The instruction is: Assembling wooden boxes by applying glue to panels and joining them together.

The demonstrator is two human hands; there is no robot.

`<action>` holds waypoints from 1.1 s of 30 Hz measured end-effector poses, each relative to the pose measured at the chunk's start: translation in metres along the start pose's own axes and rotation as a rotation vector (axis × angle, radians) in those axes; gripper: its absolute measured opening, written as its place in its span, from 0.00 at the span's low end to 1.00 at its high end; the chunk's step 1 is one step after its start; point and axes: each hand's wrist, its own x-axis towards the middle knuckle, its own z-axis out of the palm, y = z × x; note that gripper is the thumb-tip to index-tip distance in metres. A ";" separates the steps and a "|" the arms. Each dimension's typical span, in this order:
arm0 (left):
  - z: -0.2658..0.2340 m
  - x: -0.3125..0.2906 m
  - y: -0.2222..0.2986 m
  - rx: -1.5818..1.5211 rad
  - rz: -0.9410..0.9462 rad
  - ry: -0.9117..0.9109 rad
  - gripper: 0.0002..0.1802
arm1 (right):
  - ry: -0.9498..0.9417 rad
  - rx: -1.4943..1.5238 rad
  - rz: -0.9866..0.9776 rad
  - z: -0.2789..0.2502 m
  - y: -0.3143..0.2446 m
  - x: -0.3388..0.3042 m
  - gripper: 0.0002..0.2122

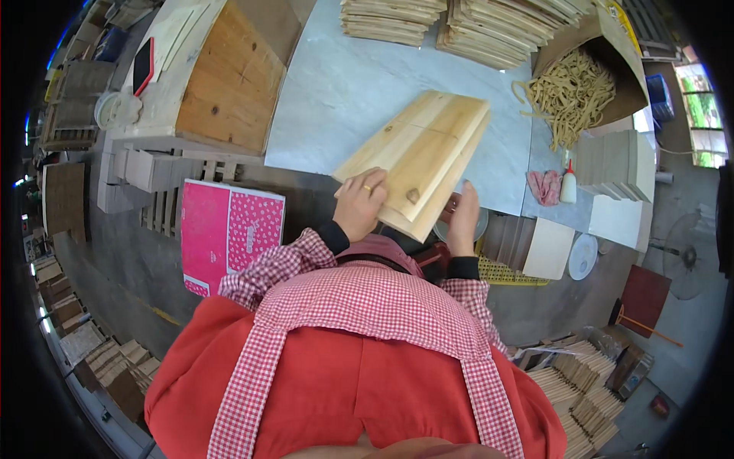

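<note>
A pale wooden panel (pixel 420 149) with knots lies slantwise on the light grey tabletop (pixel 321 99), its near end jutting past the front edge. Along its right side and near end a lower layer sticks out; whether this is a second board or a stepped edge I cannot tell. My left hand (pixel 361 203), with a ring on one finger, grips the panel's near left corner, fingers on top and thumb hidden. Just beside the right edge, my right hand (pixel 463 220) has its thumb raised and apart from the fingers, which are partly in shadow by the panel.
Stacks of thin boards (pixel 390 21) stand at the table's far side. At the right are a carton (pixel 631 76) of tan strips (pixel 569 92), a pink cloth (pixel 544 187) and a white glue bottle (pixel 568 186). A wooden box (pixel 229 80) borders the left; below it sits a pink carton (pixel 229 233).
</note>
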 end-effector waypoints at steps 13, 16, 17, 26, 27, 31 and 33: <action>0.037 -0.019 0.004 -0.151 0.069 -0.084 0.20 | 0.116 -0.464 -0.029 -0.054 0.075 0.032 0.25; 0.013 -0.016 -0.040 -0.173 -0.404 0.248 0.17 | 0.090 -0.451 0.035 -0.043 0.034 0.018 0.24; 0.002 -0.016 -0.049 -0.173 -0.416 0.244 0.17 | 0.087 -0.458 0.044 -0.049 0.033 0.021 0.24; -0.010 -0.017 -0.054 -1.716 -0.884 -0.354 0.15 | 0.075 -0.525 0.114 -0.052 0.002 0.029 0.29; -0.005 -0.017 -0.053 -1.702 -0.871 -0.309 0.16 | 0.063 -0.522 0.116 -0.051 -0.001 0.028 0.30; 0.004 -0.009 -0.043 -1.726 -0.818 -0.249 0.21 | 0.053 -0.502 0.114 -0.050 -0.007 0.032 0.33; 0.002 -0.009 -0.035 -1.746 -0.797 -0.244 0.23 | 0.055 -0.493 0.113 -0.053 -0.008 0.034 0.34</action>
